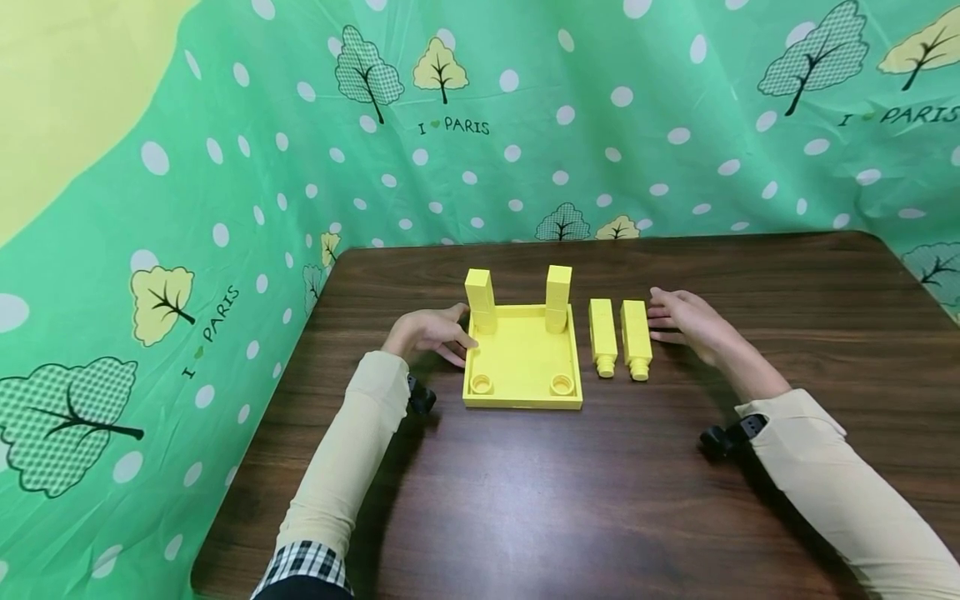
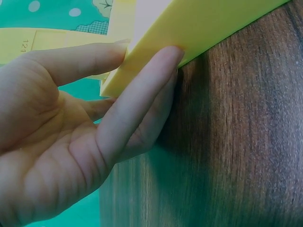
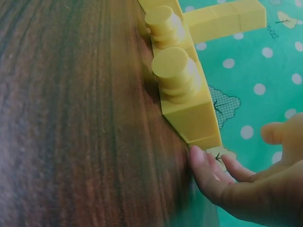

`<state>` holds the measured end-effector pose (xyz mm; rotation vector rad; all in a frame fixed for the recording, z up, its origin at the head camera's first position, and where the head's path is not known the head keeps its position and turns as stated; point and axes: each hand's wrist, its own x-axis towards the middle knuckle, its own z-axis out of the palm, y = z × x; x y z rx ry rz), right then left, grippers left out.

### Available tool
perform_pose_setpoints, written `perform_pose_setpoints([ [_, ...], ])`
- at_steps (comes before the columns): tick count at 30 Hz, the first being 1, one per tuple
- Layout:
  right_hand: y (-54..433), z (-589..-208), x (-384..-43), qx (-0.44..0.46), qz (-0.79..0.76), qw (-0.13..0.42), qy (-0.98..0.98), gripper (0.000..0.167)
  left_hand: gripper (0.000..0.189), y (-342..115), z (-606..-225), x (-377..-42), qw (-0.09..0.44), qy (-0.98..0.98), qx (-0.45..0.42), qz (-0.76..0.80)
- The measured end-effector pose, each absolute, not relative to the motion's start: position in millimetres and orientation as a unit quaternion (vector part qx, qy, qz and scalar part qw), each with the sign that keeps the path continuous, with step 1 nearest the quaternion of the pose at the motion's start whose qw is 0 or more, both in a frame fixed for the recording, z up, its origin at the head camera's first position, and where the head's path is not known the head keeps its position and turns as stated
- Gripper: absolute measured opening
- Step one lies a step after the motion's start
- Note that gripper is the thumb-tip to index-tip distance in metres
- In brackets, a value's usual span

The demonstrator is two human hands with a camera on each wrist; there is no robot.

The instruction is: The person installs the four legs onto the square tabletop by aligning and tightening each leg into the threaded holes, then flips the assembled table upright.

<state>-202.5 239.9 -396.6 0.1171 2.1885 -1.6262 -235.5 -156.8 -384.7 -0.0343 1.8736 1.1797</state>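
A shallow yellow square toy-table top (image 1: 521, 358) with a raised rim lies underside up on the table. Two square yellow legs (image 1: 481, 300) stand upright in its far corners, and round sockets (image 1: 562, 384) show in its near corners. My left hand (image 1: 437, 331) grips the left rim of the top, its digits on both sides of the wall (image 2: 156, 42). To the right, two loose legs (image 1: 602, 337) lie side by side, round pegs toward me. My right hand (image 1: 693, 321) is beside the outer loose leg (image 3: 194, 120), fingers loosely extended, fingertips right at its side.
Everything lies on a dark wood-grain table (image 1: 517, 500). A green dotted cloth (image 1: 510, 125) printed with trees hangs behind it and along the left side. Each wrist carries a small black camera (image 1: 422, 395).
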Motion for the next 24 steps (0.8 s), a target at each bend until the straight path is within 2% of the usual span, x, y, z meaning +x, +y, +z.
perform_pose_setpoints([
  [3, 239, -394, -200, 0.043, -0.578, 0.222, 0.784, 0.082, 0.094, -156, -384, -235, 0.448, 0.758, -0.014, 0.474],
  [11, 235, -396, -201, 0.038, -0.565, 0.226, 0.793, 0.08, 0.097, -156, -383, -235, 0.45, 0.759, -0.011, 0.47],
  [19, 232, -398, -200, 0.025, -0.538, 0.214, 0.815, 0.075, 0.099, -156, -383, -236, 0.45, 0.759, -0.016, 0.47],
  [24, 229, -401, -200, 0.026, -0.511, 0.2, 0.836, 0.079, 0.098, -155, -384, -235, 0.45, 0.758, -0.016, 0.472],
])
